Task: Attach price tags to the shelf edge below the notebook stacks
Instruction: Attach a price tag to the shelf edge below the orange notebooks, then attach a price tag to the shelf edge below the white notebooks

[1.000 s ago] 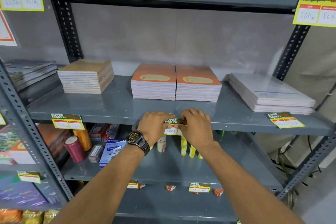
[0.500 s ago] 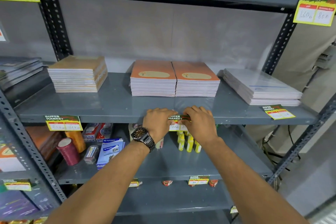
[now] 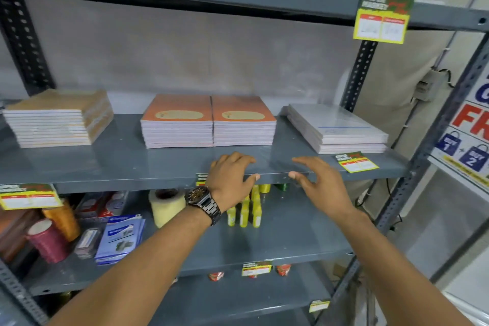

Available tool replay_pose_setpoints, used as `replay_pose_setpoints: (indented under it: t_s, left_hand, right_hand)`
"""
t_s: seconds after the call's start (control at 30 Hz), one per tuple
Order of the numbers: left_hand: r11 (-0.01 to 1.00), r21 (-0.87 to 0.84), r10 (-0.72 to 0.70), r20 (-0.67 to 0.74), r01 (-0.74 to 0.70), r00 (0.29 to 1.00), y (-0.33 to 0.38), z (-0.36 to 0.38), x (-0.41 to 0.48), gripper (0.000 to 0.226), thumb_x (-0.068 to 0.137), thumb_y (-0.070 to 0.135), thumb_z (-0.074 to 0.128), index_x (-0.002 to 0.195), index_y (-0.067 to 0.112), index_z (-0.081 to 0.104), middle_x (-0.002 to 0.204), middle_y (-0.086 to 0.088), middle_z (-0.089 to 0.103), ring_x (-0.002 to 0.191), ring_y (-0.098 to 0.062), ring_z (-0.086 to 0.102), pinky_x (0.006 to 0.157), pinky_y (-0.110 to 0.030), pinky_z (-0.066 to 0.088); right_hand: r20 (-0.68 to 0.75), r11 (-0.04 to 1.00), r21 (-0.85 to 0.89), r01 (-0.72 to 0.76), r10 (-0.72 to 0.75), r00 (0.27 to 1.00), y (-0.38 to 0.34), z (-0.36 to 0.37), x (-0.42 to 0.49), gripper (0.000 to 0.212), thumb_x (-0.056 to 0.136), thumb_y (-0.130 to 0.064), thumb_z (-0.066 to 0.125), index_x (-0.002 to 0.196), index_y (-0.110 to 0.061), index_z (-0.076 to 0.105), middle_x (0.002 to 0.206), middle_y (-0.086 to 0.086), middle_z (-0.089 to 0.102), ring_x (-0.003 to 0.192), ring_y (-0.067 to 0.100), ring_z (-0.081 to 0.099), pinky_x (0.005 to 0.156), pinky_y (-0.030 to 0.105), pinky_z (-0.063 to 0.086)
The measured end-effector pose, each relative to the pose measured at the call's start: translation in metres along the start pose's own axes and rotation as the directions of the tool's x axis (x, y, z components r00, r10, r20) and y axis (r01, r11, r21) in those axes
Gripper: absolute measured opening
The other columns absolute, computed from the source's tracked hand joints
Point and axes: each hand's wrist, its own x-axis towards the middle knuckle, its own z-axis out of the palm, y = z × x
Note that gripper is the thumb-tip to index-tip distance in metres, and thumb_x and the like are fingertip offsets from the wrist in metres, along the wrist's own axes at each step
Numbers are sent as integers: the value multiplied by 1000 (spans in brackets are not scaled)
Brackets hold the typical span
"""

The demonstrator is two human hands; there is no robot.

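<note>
price tag on shelf edge, mostly hidden | orange notebook stacks above | loose tag lying flat

Even indoor light, soft motion blur throughout, wide-angle bending at edges

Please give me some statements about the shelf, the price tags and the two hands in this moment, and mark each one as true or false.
1. The left hand wears a wristwatch. True.
2. The right hand grips a price tag between its fingers. False: it is open, fingers spread, holding nothing.
3. Two orange notebook stacks sit side by side, touching, in the middle of the shelf. True.
4. The price tag by the white notebook stack hangs from the shelf edge. False: this loose tag lies flat on top of the shelf.
5. The left hand covers most of a tag on the shelf edge. True.
</note>
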Motion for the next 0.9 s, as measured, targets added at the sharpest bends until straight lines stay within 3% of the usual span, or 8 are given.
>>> replay_pose_setpoints:
  t_s: [0.1,0.27,0.4,0.5,0.6,0.77,0.9]
  left_hand:
    - [999,-40,31,46,-29,998,51,26,23,38,86,44,57,120,29,55,123,0,60,114,-27,50,94,-41,42]
    - [996,-77,59,200,-45,978,120,71,61,45,83,48,59,124,29,51,124,-1,61,115,-27,54,96,-41,46]
    - [997,-67,-10,229,26,973,157,101,97,45,84,48,57,124,26,50,121,-4,65,112,-29,59,92,-42,48]
    - [997,36,-67,197,62,978,179,121,121,40,87,45,52,120,22,48,109,-9,70,102,-35,62,83,-40,47]
    - [990,29,-140,157,137,978,192,136,140,37,82,42,54,115,24,50,107,-7,71,102,-35,61,86,-42,47]
    - [923,-175,-318,156,343,935,202,147,160,24,72,28,60,94,34,57,98,5,73,95,-24,65,88,-36,49]
    - [832,-449,-288,154,327,945,210,144,161,19,77,10,64,86,26,63,72,10,69,76,-10,66,64,-21,49]
  right_hand:
    - [-46,999,-5,-37,37,998,38,-40,5,28,84,-30,73,111,-22,69,109,-8,67,96,-5,50,85,0,31]
    - [-89,990,109,-95,105,991,99,-92,22,22,83,-30,74,104,-22,71,101,-9,68,93,9,63,89,29,48]
    - [-82,982,99,-161,169,982,154,-118,40,31,83,-34,73,108,-16,69,102,-4,69,98,13,65,86,21,43]
    - [37,979,11,-206,205,978,185,-125,52,43,83,-38,73,117,-13,64,114,4,69,110,19,62,87,24,42]
    - [146,970,-10,-243,242,959,198,-122,59,47,83,-35,74,120,-11,60,121,6,66,110,21,61,86,24,40]
    - [206,964,93,-249,226,952,210,-115,68,48,78,-31,79,117,-14,59,113,-1,63,102,10,57,88,21,39]
    - [218,922,253,-293,240,946,216,-122,77,54,70,-18,85,117,-15,59,103,-2,66,90,15,65,84,27,51]
